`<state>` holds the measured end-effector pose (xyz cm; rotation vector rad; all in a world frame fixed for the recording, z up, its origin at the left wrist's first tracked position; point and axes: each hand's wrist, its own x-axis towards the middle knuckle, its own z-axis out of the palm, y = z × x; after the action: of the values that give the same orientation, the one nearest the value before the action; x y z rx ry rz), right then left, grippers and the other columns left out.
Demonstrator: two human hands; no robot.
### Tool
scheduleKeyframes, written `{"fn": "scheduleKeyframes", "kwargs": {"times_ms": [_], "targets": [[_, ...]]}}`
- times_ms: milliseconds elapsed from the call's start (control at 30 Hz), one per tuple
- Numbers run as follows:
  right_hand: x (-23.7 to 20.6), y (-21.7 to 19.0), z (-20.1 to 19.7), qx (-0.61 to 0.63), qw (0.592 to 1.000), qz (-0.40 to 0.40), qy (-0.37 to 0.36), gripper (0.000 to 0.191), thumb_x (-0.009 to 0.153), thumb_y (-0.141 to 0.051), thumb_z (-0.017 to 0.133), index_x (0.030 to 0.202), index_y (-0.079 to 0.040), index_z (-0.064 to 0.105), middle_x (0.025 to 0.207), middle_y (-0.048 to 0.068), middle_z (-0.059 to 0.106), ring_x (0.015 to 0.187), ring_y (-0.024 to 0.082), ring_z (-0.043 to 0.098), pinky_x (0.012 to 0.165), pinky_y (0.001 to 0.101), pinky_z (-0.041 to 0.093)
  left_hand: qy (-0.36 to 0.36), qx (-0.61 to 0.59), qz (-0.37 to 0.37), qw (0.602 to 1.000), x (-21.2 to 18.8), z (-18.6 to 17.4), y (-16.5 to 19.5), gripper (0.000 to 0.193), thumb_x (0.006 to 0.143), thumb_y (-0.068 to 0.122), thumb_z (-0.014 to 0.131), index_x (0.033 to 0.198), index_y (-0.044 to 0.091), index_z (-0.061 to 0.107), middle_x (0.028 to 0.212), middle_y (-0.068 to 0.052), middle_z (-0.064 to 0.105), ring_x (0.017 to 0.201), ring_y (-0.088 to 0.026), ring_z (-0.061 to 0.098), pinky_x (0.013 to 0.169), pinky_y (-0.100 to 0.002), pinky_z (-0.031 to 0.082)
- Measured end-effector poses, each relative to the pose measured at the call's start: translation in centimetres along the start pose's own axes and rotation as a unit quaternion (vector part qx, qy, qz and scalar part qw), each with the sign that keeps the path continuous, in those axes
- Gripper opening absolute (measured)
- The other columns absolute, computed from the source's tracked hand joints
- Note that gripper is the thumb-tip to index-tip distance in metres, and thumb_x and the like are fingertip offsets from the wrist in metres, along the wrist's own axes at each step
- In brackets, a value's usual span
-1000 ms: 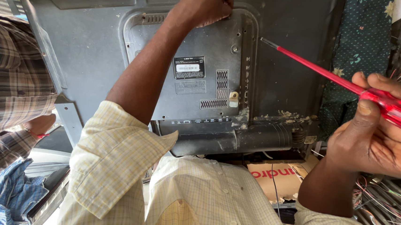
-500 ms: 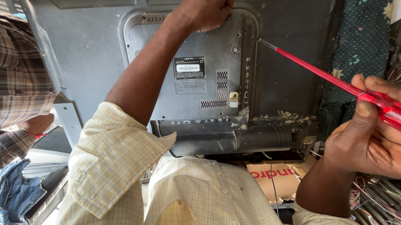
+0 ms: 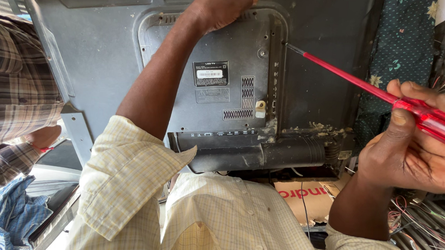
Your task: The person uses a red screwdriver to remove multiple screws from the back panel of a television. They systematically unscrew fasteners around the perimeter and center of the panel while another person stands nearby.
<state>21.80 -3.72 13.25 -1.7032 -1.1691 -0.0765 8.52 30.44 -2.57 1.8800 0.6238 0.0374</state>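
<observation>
A grey flat television (image 3: pixel 107 54) stands with its back cover toward me. My left hand (image 3: pixel 225 5) is curled in a fist at the top edge of the raised centre panel (image 3: pixel 228 47), pressing on it. In my right hand (image 3: pixel 413 154), at the right edge of view, is a long red screwdriver (image 3: pixel 371 88). Its thin shaft slants up and left, and the tip (image 3: pixel 285 43) touches a screw hole on the raised panel's right rim. A label (image 3: pixel 210 73) and vent slots (image 3: pixel 247 93) sit mid-panel.
Another person in a plaid shirt (image 3: pixel 11 84) stands at the left, a hand (image 3: pixel 44 136) near the television's lower corner. A black cylindrical base (image 3: pixel 262 154) runs under the panel. A cardboard box (image 3: pixel 306 196), loose wires (image 3: pixel 425 217) and blue cloth (image 3: pixel 7 214) lie below.
The screwdriver tip has crept slightly left along the panel rim and my right hand has shifted a little. My left hand has stayed in place.
</observation>
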Motion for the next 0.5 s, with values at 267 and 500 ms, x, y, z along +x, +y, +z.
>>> {"fn": "scheduleKeyframes", "kwargs": {"times_ms": [267,500], "targets": [[2.3,-0.1,0.9,0.061,0.994,-0.088,0.0,0.039,0.104,-0.011,0.069,0.126,0.01,0.047,0.108,0.031,0.063,0.098,0.036,0.073,0.083,0.0408,0.068,-0.018,-0.265,-0.099,0.959,-1.6,-1.7,-1.1,0.022,0.107,0.017,0.062,0.088,0.008,0.059,0.076,0.0,0.05,0.061,-0.01,0.04,0.05,-0.028,0.03],[5.8,-3.2,4.5,0.144,0.979,-0.059,0.135,0.041,0.106,-0.038,0.053,0.108,0.003,0.05,0.093,0.023,0.058,0.072,0.032,0.062,0.061,0.0434,0.062,-0.037,-0.554,-0.034,0.831,-3.6,-1.8,1.1,0.008,0.105,0.007,0.061,0.098,0.007,0.065,0.095,-0.004,0.066,0.074,-0.009,0.052,0.059,-0.025,0.041]]}}
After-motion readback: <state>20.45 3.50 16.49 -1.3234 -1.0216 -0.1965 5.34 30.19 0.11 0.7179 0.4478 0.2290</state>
